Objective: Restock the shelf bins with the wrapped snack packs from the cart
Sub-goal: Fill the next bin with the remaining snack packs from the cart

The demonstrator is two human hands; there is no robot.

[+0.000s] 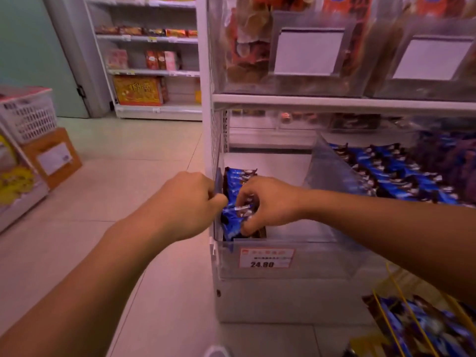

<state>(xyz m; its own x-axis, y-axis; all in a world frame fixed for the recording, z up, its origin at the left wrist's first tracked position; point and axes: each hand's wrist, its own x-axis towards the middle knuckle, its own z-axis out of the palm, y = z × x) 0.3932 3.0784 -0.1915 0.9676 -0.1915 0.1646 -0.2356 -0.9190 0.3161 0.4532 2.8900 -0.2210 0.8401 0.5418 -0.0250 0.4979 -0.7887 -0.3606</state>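
So the clear shelf bin (283, 264) with the 24.80 price tag (266, 257) was the spot. Its left end sat right at the white shelf upright (203, 140), so not much wiggle room there, while most of the bin floor to the right of the packs was bare. The blue wrapped snack packs (237, 202) stood in a row jammed against the bin's left wall. Left hand (189, 199) was curled at that wall, pinching the near packs; right hand (268, 204) gripped the same stack from the other side. Right of the bin, a slanted clear divider (327, 171) fenced off another bin full of blue packs (401, 173). Below and right of it was the yellow wire cart (417, 328) with more packs. Up above the bin, clear bins of dried snacks (247, 47). Far left of it, open tiled floor (116, 163), a white crate (28, 114) and a cardboard box (54, 158).
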